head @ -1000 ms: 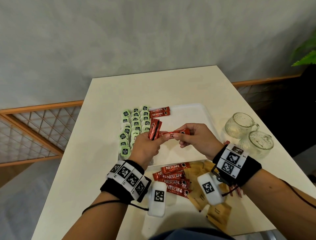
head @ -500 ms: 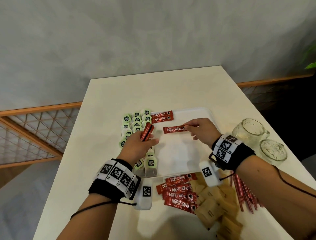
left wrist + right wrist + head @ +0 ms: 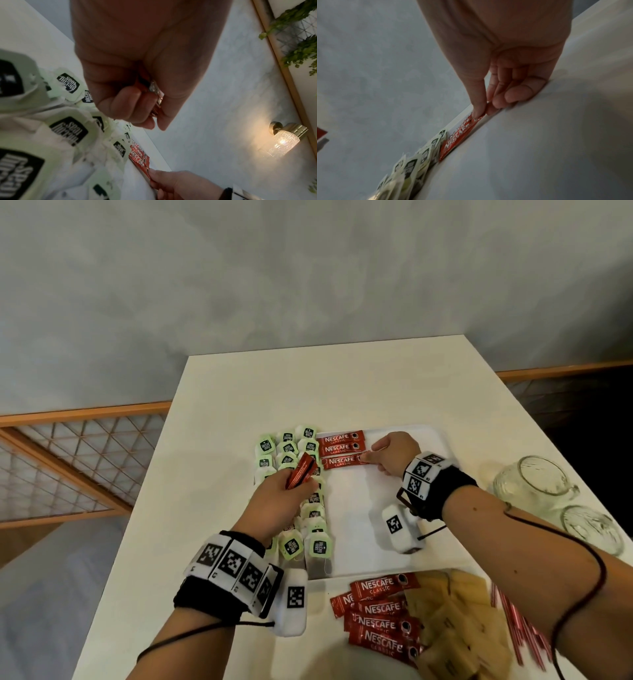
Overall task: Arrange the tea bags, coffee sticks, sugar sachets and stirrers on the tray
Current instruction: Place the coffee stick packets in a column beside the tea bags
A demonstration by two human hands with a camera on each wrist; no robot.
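A white tray (image 3: 359, 535) lies on the table. Rows of green-tagged tea bags (image 3: 291, 460) fill its left side. Two red coffee sticks (image 3: 340, 442) lie at its far edge, and a third coffee stick (image 3: 340, 462) lies just below them. My right hand (image 3: 394, 453) pinches that third stick's right end (image 3: 476, 119) against the tray. My left hand (image 3: 277, 501) grips a small bundle of coffee sticks (image 3: 301, 470) above the tea bags (image 3: 68, 129). Loose coffee sticks (image 3: 380, 614), brown sugar sachets (image 3: 452, 621) and red stirrers (image 3: 524, 635) lie on the table in front of the tray.
Two glass mugs (image 3: 537, 484) stand at the table's right edge. The cream table (image 3: 308, 392) ends at a grey wall behind. A wooden lattice rail (image 3: 68, 460) runs to the left, and a lit wall lamp (image 3: 284, 140) shows in the left wrist view.
My right hand has carried one coffee stick from my left hand to the far end of the tray and laid it below the other two. My left hand stayed over the tea bags with its bundle.
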